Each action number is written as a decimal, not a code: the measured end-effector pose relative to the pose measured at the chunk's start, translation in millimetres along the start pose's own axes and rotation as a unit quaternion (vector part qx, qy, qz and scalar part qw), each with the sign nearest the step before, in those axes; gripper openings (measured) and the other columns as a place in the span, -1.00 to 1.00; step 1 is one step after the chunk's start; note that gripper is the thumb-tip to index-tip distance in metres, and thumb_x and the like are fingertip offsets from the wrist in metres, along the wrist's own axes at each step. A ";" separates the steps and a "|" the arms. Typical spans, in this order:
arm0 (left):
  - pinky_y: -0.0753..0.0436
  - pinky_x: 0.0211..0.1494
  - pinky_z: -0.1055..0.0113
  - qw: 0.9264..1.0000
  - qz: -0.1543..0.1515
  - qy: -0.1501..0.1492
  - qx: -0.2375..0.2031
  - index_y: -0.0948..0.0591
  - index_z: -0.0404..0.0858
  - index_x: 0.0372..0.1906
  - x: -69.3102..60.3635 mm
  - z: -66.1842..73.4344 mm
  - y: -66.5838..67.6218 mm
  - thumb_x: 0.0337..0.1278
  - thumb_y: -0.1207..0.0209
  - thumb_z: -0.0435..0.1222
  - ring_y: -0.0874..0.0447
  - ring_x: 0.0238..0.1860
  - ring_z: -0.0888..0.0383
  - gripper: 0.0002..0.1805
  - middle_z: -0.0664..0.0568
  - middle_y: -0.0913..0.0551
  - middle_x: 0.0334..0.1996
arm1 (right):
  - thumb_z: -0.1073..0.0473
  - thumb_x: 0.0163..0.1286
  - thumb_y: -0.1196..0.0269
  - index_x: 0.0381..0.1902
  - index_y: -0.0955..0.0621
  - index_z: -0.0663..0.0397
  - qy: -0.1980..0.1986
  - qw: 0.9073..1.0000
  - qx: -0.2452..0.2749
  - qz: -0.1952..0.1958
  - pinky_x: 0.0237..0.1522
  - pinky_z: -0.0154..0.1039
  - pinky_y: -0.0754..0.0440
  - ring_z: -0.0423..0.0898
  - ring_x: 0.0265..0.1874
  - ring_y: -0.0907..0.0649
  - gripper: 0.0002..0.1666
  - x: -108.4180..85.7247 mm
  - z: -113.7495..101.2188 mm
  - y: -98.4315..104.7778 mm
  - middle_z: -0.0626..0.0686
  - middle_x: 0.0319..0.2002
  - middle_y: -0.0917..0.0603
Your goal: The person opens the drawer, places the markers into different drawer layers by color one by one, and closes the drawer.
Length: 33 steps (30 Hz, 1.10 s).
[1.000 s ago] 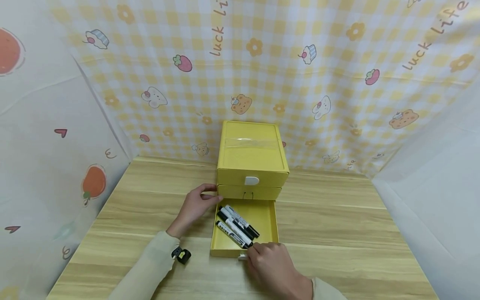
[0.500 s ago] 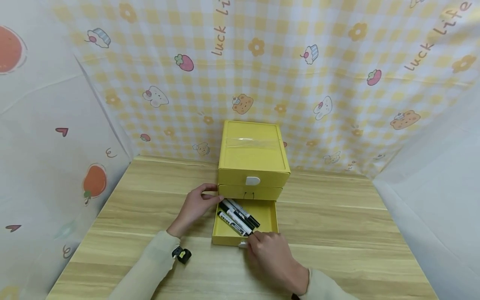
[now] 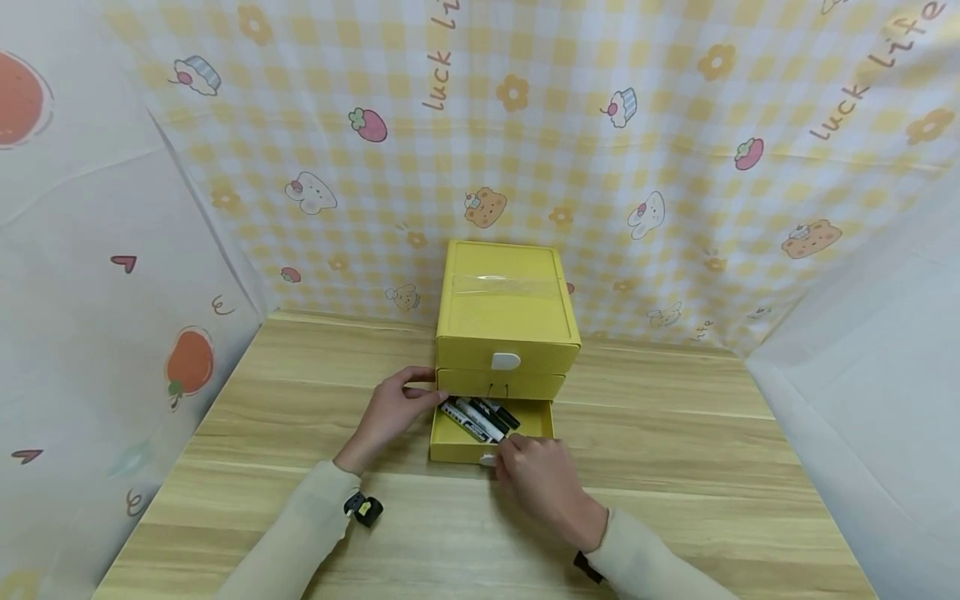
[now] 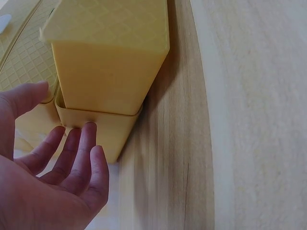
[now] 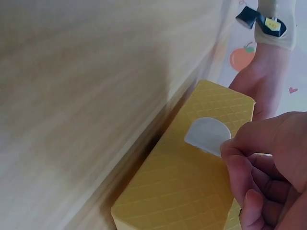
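Observation:
A yellow drawer cabinet [image 3: 504, 315] stands against the back curtain, its bottom drawer [image 3: 454, 452] partly pulled out. Several black-and-white markers [image 3: 470, 421] lie slanted in that drawer, their far ends hidden under the cabinet. My right hand [image 3: 545, 482] pinches the white drawer handle [image 5: 207, 134] between thumb and curled forefinger. At the cabinet's left side is my left hand [image 3: 392, 412], fingers spread and lightly bent. In the left wrist view its fingertips [image 4: 89, 128] touch the cabinet's side wall, while the thumb rests by the front corner.
The middle drawer [image 3: 465, 382] is closed and shows a thin dark loop. A white tab [image 3: 506, 362] marks the top drawer. Wood-grain tabletop [image 3: 660, 433] surrounds the cabinet, with a checked curtain [image 3: 375, 208] behind and white sheets at both sides.
My right hand has moved away from me, sliding the bottom drawer inward with the markers in it. Less of the markers shows now. The left hand has stayed at the cabinet's side.

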<state>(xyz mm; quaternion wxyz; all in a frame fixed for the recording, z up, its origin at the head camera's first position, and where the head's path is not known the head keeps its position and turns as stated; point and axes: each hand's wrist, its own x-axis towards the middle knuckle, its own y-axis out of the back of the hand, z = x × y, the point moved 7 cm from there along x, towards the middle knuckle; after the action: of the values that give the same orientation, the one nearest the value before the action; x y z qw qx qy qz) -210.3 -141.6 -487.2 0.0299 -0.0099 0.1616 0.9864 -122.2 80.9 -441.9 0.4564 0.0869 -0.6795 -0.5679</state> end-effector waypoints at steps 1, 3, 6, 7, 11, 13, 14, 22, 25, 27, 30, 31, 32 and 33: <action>-0.78 0.10 0.06 1.000 0.000 0.000 0.000 -0.65 -0.34 0.37 0.3 -0.4 0.2 0.42 -0.47 -0.18 -0.83 0.16 -0.09 -0.45 -0.19 -0.72 0.30 | 0.34 0.06 -0.63 -0.55 -0.67 0.03 -0.001 1.000 -0.001 0.000 -0.71 -0.38 -0.41 -0.27 -0.71 -0.50 -0.71 1.0 1.5 -1.0 -0.13 -0.62 -0.60; -0.78 0.10 0.06 1.000 0.001 0.000 0.001 -0.65 -0.34 0.37 0.8 -1.1 0.3 0.42 -0.48 -0.19 -0.83 0.16 -0.09 -0.45 -0.18 -0.72 0.30 | 0.35 0.07 -0.62 -0.56 -0.66 0.04 -0.002 1.000 -0.002 0.001 -0.72 -0.38 -0.39 -0.27 -0.72 -0.48 -0.70 3.4 3.9 -2.7 -0.13 -0.62 -0.59; -0.77 0.11 0.04 1.000 0.003 0.003 0.003 -0.66 -0.32 0.37 1.5 -2.5 0.3 0.41 -0.48 -0.19 -0.83 0.15 -0.07 -0.45 -0.15 -0.73 0.29 | 0.35 0.07 -0.62 -0.56 -0.64 0.02 -0.003 1.000 -0.007 0.003 -0.73 -0.38 -0.38 -0.28 -0.73 -0.47 -0.69 5.5 8.0 -6.1 -0.14 -0.64 -0.57; -0.77 0.11 0.04 1.000 0.004 0.003 0.003 -0.66 -0.31 0.37 1.7 -3.0 0.2 0.41 -0.49 -0.19 -0.82 0.15 -0.07 -0.45 -0.14 -0.73 0.29 | 0.35 0.08 -0.61 -0.56 -0.65 0.02 -0.003 1.000 -0.008 0.004 -0.73 -0.38 -0.38 -0.28 -0.73 -0.46 -0.69 6.2 9.2 -7.2 -0.14 -0.64 -0.57; -0.77 0.13 0.01 1.000 0.002 0.004 0.002 -0.66 -0.30 0.37 1.7 -3.5 -0.2 0.40 -0.49 -0.18 -0.82 0.16 -0.06 -0.45 -0.13 -0.73 0.29 | 0.34 0.10 -0.61 -0.53 -0.68 -0.01 -0.011 1.000 -0.012 0.005 -0.72 -0.35 -0.40 -0.27 -0.73 -0.49 -0.72 9.0 14.9 -12.0 -0.15 -0.61 -0.60; -0.76 0.13 0.00 1.000 0.002 0.005 0.002 -0.66 -0.29 0.37 1.5 -3.4 -0.3 0.40 -0.49 -0.18 -0.82 0.15 -0.06 -0.44 -0.12 -0.74 0.29 | 0.34 0.11 -0.61 -0.52 -0.70 -0.01 -0.016 1.000 -0.010 0.005 -0.72 -0.35 -0.43 -0.26 -0.73 -0.52 -0.74 10.6 18.0 -14.6 -0.15 -0.58 -0.63; -0.76 0.13 0.00 1.000 0.002 0.005 0.003 -0.66 -0.29 0.38 1.3 -3.3 -0.3 0.40 -0.49 -0.17 -0.82 0.15 -0.06 -0.44 -0.12 -0.74 0.29 | 0.34 0.10 -0.61 -0.52 -0.71 -0.01 -0.019 1.000 -0.008 0.005 -0.72 -0.35 -0.44 -0.26 -0.73 -0.53 -0.74 11.5 19.5 -16.0 -0.15 -0.58 -0.64; -0.76 0.13 -0.01 1.000 0.000 0.004 0.001 -0.65 -0.29 0.39 0.5 -3.9 -0.6 0.40 -0.48 -0.17 -0.82 0.15 -0.06 -0.43 -0.12 -0.73 0.30 | 0.35 0.11 -0.61 -0.51 -0.72 0.04 -0.028 0.999 -0.002 0.020 -0.73 -0.33 -0.48 -0.24 -0.74 -0.56 -0.76 19.8 29.9 -21.6 -0.09 -0.58 -0.68; -0.76 0.14 -0.02 1.000 0.000 0.005 0.002 -0.65 -0.29 0.39 0.2 -3.6 -0.6 0.40 -0.49 -0.17 -0.83 0.15 -0.05 -0.43 -0.12 -0.73 0.30 | 0.33 0.10 -0.61 -0.51 -0.73 0.05 -0.034 0.999 -0.004 0.025 -0.75 -0.30 -0.48 -0.22 -0.74 -0.58 -0.78 22.0 33.9 -23.4 -0.06 -0.56 -0.71; -0.75 0.14 -0.02 1.000 0.000 0.006 0.004 -0.65 -0.29 0.39 0.4 -3.4 -0.7 0.40 -0.49 -0.16 -0.83 0.15 -0.05 -0.43 -0.11 -0.73 0.30 | 0.33 0.11 -0.61 -0.51 -0.73 0.04 -0.040 0.999 -0.005 0.026 -0.75 -0.27 -0.49 -0.20 -0.74 -0.59 -0.78 22.9 36.4 -24.6 -0.05 -0.55 -0.72; -0.75 0.14 -0.02 1.000 0.000 0.006 0.006 -0.66 -0.28 0.39 0.6 -3.1 -0.9 0.40 -0.49 -0.15 -0.83 0.15 -0.04 -0.43 -0.10 -0.73 0.31 | 0.32 0.13 -0.60 -0.52 -0.72 0.02 -0.045 0.999 -0.006 0.027 -0.75 -0.23 -0.53 -0.17 -0.73 -0.62 -0.78 23.7 39.1 -26.0 -0.06 -0.56 -0.71; -0.76 0.13 -0.01 1.000 0.000 0.006 0.006 -0.66 -0.28 0.39 0.5 -2.9 -0.9 0.40 -0.49 -0.15 -0.83 0.15 -0.04 -0.42 -0.10 -0.73 0.31 | 0.32 0.13 -0.60 -0.51 -0.73 0.02 -0.045 0.999 -0.005 0.030 -0.74 -0.22 -0.54 -0.16 -0.72 -0.63 -0.78 23.9 39.6 -26.0 -0.06 -0.55 -0.71; -0.76 0.13 -0.01 1.000 0.000 0.005 0.006 -0.66 -0.28 0.39 0.6 -2.9 -0.9 0.40 -0.49 -0.15 -0.82 0.15 -0.04 -0.42 -0.10 -0.73 0.31 | 0.32 0.14 -0.60 -0.51 -0.73 0.01 -0.045 0.998 -0.005 0.031 -0.73 -0.21 -0.56 -0.16 -0.71 -0.64 -0.78 24.1 39.8 -26.0 -0.07 -0.55 -0.71; -0.76 0.13 -0.01 1.000 0.001 0.004 0.006 -0.65 -0.29 0.39 0.3 -2.8 -0.6 0.40 -0.49 -0.15 -0.82 0.15 -0.05 -0.42 -0.11 -0.72 0.31 | 0.32 0.15 -0.60 -0.51 -0.73 0.02 -0.045 0.998 -0.005 0.033 -0.73 -0.21 -0.57 -0.16 -0.71 -0.65 -0.78 24.2 40.2 -26.2 -0.07 -0.54 -0.71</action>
<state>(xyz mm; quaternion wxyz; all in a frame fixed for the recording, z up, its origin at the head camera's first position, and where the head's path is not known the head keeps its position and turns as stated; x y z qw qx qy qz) -210.6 -141.9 -490.1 0.0289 -0.0135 0.1680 0.9853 -175.2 84.4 -449.1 0.4440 0.0363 -0.6992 -0.5592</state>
